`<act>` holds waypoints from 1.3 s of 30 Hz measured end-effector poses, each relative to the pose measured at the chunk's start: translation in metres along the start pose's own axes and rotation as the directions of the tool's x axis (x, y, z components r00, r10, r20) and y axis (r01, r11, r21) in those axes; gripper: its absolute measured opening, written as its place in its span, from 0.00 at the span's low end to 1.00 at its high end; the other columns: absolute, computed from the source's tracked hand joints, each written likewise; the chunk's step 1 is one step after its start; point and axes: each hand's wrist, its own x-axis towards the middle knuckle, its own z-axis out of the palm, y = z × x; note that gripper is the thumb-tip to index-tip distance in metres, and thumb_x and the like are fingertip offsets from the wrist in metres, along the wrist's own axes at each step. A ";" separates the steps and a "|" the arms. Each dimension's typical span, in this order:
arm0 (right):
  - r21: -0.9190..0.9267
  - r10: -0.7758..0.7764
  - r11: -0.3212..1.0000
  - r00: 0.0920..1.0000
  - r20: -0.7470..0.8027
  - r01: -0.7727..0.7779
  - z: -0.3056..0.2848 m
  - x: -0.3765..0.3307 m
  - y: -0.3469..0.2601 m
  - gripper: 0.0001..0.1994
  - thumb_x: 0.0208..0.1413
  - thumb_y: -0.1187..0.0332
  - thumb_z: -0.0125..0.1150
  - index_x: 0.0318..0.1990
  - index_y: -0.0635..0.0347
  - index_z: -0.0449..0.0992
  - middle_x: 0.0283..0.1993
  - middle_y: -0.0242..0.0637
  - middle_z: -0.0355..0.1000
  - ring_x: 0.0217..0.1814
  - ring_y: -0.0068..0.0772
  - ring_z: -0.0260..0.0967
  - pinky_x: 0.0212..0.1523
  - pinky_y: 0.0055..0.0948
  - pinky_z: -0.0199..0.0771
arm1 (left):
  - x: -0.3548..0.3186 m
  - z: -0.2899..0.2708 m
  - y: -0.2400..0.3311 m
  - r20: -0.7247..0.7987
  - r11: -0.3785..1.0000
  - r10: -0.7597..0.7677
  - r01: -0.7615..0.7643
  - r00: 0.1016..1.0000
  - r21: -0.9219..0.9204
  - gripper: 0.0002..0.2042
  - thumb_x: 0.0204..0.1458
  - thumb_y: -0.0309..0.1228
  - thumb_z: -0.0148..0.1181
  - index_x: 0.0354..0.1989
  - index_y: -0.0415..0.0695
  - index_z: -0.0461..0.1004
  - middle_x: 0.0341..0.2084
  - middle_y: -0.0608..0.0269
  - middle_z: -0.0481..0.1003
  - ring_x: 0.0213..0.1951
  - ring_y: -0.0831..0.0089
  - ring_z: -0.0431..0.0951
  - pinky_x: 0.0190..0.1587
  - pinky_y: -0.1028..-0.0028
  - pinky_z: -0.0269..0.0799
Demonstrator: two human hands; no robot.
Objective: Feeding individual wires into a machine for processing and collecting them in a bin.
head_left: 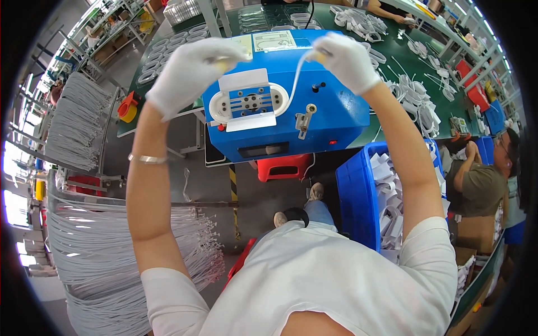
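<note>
In front of me stands a blue winding machine with a small metal fixture on its face. White cable loops around both ends of the fixture. A white paper strip sticks out above and below the fixture's middle. My right hand, in a white glove, is raised at the upper right of the machine and pinches the cable, which rises from the coil. My left hand, also gloved, hovers at the upper left of the fixture. Its fingers are closed; anything in them is hidden.
A blue bin of white paper-wrapped coils stands by my right arm. Long white cables hang in bundles at left. Coiled cables lie on the green table. A yellow tape dispenser sits at its left edge. A co-worker sits at right.
</note>
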 end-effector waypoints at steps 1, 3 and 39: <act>-0.036 -0.078 0.996 0.996 -0.050 0.076 0.011 0.020 0.003 0.06 0.47 0.64 0.67 0.30 0.53 0.78 0.29 0.34 0.72 0.33 0.40 0.71 0.35 0.33 0.72 | 0.013 0.007 -0.009 -0.007 0.994 0.102 -0.102 0.995 0.031 0.09 0.51 0.23 0.57 0.38 0.44 0.82 0.39 0.63 0.80 0.40 0.70 0.79 0.49 0.75 0.72; 0.025 -0.261 0.964 0.960 -0.102 0.265 0.033 0.053 0.002 0.05 0.46 0.65 0.67 0.30 0.50 0.78 0.30 0.32 0.73 0.35 0.38 0.72 0.37 0.34 0.73 | 0.033 0.022 -0.024 0.103 0.972 0.177 -0.190 0.979 0.138 0.10 0.49 0.20 0.57 0.37 0.44 0.82 0.38 0.61 0.80 0.40 0.69 0.78 0.49 0.75 0.72; 0.602 0.237 0.517 0.778 0.582 -0.608 0.039 0.042 -0.084 0.15 0.64 0.60 0.48 0.45 0.61 0.77 0.39 0.35 0.74 0.42 0.25 0.70 0.46 0.26 0.70 | -0.051 0.058 -0.056 -0.322 0.801 0.328 -0.080 0.888 0.594 0.10 0.44 0.26 0.61 0.38 0.46 0.78 0.31 0.63 0.75 0.41 0.60 0.74 0.46 0.64 0.69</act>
